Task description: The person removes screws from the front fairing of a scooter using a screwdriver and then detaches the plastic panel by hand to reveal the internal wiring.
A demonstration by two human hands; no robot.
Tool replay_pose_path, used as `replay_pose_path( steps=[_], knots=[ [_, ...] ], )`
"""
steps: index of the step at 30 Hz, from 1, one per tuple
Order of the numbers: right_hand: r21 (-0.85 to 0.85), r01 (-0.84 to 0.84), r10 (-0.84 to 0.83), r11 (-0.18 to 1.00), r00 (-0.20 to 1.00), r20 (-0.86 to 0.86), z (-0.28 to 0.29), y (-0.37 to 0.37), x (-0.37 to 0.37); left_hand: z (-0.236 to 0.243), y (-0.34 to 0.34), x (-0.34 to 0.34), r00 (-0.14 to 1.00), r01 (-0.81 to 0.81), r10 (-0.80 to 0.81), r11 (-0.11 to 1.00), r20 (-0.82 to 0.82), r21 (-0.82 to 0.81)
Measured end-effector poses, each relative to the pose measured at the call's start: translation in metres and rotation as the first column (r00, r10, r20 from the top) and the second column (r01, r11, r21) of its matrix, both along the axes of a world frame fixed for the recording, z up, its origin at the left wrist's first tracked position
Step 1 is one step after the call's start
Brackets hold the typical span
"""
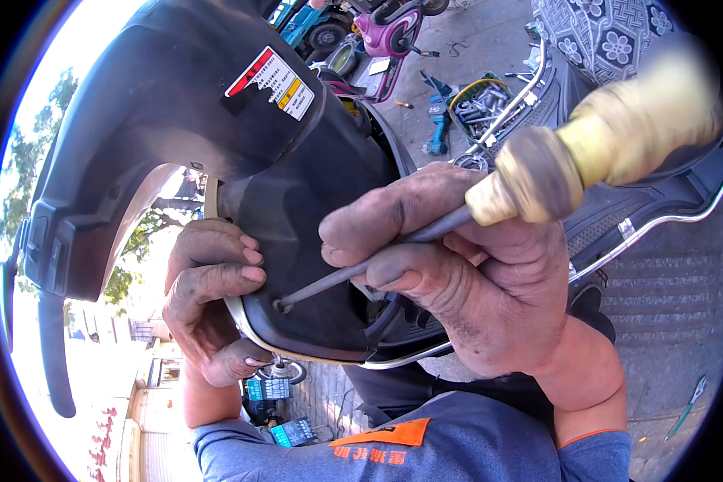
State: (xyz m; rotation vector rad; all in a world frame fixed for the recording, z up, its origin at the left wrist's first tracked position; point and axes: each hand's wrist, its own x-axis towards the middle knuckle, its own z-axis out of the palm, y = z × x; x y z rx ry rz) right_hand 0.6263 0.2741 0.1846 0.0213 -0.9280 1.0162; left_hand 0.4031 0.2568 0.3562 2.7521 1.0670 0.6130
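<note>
A screwdriver (pixel 345 269) with a worn yellow handle, blurred at its top, slants down to a screw hole (pixel 283 304) low on the black scooter front panel (pixel 305 225). My right hand (pixel 458 281) holds its dark shaft between thumb and fingers, just below the handle. My left hand (pixel 213 297) grips the panel's left edge, fingertips on the front and thumb low along the rim. The black handlebar cover (pixel 136 104), bearing a warning sticker, rises above the panel.
A patterned seat cover (pixel 586 32) and metal side rail (pixel 643 229) lie right. A toolbox (pixel 478 104), cordless tool (pixel 438 128) and pink scooter (pixel 386 36) are on the pavement beyond. Green-handled pliers (pixel 683 410) lie lower right; teal boxes (pixel 269 390) sit below.
</note>
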Motion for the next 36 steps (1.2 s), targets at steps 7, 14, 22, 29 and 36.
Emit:
replay_pose_path(
  steps=[7, 14, 22, 29, 36],
  knots=[
    [-0.024, -0.098, 0.097, 0.995, 0.995, -0.031, 0.009, -0.007, 0.001, -0.005, 0.000, -0.001, 1.000, 0.002, -0.002, 1.000, 0.008, 0.025],
    [-0.184, -0.319, 0.271, 0.930, 0.931, -0.244, 0.013, -0.016, -0.004, -0.009, -0.008, -0.004, 0.991, -0.048, 0.028, 0.988, 0.131, 0.149],
    [-0.295, -0.158, 0.066, 0.942, 0.952, -0.298, 0.018, -0.032, 0.030, 0.002, 0.008, -0.004, 0.994, 0.072, -0.094, 0.952, 0.058, 0.297],
    [-0.191, -0.313, 0.344, 0.931, 0.924, 0.166, -0.001, -0.079, 0.019, -0.005, -0.012, -0.017, 0.991, -0.076, 0.032, 0.936, 0.133, 0.345],
    [-0.770, -0.067, 0.744, 0.634, 0.326, 0.584, -0.090, -0.190, -0.030, -0.003, 0.007, -0.029, 0.992, -0.052, 0.001, 0.915, 0.125, 0.400]
  ],
)
